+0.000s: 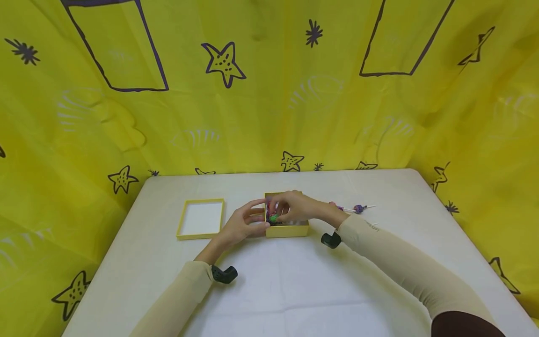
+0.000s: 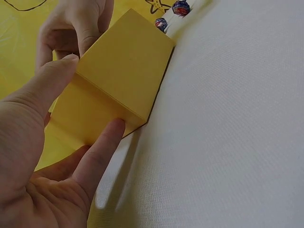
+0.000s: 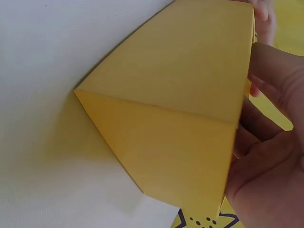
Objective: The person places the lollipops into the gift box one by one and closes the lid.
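Note:
A yellow box (image 1: pixel 287 231) without its lid stands on the white table, colourful wrapped candies inside its left part. My left hand (image 1: pixel 243 224) rests at the box's left side; in the left wrist view its thumb touches the top edge and a straight finger presses the box wall (image 2: pixel 126 66). Reaching over the right rim, my right hand (image 1: pixel 294 206) has its fingertips down in the box, pinching a green-wrapped candy (image 1: pixel 273 218). In the right wrist view the box wall (image 3: pixel 161 61) hides those fingertips from sight.
Left of the box lies the yellow-rimmed lid (image 1: pixel 200 236), white inside facing up. A purple-wrapped lollipop (image 1: pixel 359 209) lies to the right, with another partly behind my right wrist. A yellow patterned curtain (image 1: pixel 261 117) hangs around the table (image 1: pixel 278 281).

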The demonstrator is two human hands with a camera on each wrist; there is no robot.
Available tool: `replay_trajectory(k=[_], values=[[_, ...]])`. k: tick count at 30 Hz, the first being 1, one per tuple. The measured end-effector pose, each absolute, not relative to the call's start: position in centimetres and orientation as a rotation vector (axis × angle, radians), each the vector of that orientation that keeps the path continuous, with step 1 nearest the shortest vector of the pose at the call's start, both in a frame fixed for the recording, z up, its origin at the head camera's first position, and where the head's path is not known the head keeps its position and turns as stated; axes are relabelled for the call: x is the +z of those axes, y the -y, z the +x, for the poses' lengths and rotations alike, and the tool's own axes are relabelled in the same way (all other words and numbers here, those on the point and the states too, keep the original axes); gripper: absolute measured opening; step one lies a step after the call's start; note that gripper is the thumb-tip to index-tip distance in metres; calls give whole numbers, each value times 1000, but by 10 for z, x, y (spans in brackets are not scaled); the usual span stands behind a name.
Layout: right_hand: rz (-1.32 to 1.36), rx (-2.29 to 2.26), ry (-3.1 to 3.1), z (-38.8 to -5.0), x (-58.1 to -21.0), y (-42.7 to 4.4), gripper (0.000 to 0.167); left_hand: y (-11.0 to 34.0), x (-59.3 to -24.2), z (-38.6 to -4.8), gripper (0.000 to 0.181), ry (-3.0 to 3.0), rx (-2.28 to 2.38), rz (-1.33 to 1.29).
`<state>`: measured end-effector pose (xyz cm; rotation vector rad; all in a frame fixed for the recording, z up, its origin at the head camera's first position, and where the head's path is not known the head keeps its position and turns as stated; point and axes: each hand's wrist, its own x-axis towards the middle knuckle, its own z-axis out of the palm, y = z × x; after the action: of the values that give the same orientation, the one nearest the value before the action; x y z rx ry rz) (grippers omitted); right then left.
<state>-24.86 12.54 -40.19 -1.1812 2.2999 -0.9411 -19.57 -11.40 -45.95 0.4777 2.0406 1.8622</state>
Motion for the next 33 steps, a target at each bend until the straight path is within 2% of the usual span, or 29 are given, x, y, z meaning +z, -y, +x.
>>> replay_trajectory(k=[33], values=[[-1202, -944, -2289, -249, -417, -117, 17, 115, -460, -196, 72, -2046, 1866, 492]])
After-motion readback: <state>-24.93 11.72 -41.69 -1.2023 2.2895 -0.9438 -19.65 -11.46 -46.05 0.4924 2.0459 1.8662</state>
